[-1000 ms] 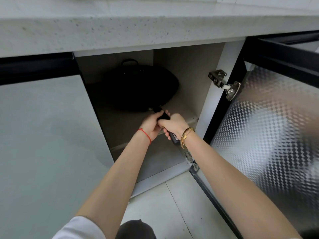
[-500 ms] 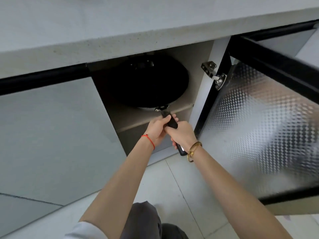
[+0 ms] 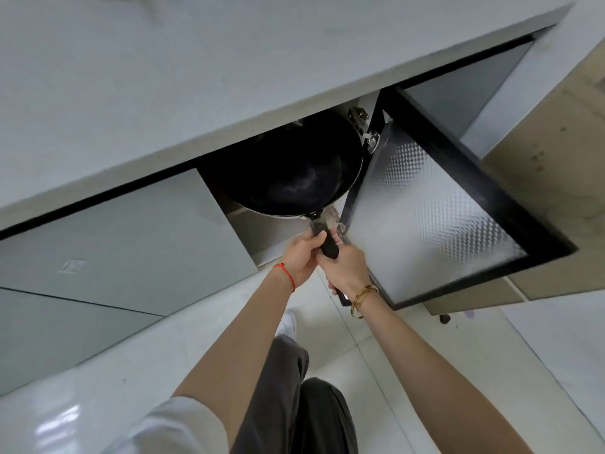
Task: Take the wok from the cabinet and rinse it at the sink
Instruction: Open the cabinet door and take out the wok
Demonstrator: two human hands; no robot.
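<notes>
In both hands (image 3: 327, 260), the wok (image 3: 288, 168)

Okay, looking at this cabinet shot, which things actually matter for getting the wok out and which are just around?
Part of the job:
- wok, still partly under the countertop
- wok handle
- left hand and right hand, both gripping the handle
- open cabinet door

Just around:
- countertop
- closed cabinet door
- door hinge
- tiled floor

Both hands (image 3: 327, 260) grip wok (image 3: 288, 165) handle; wok half out of cabinet (image 3: 435, 204).
</notes>
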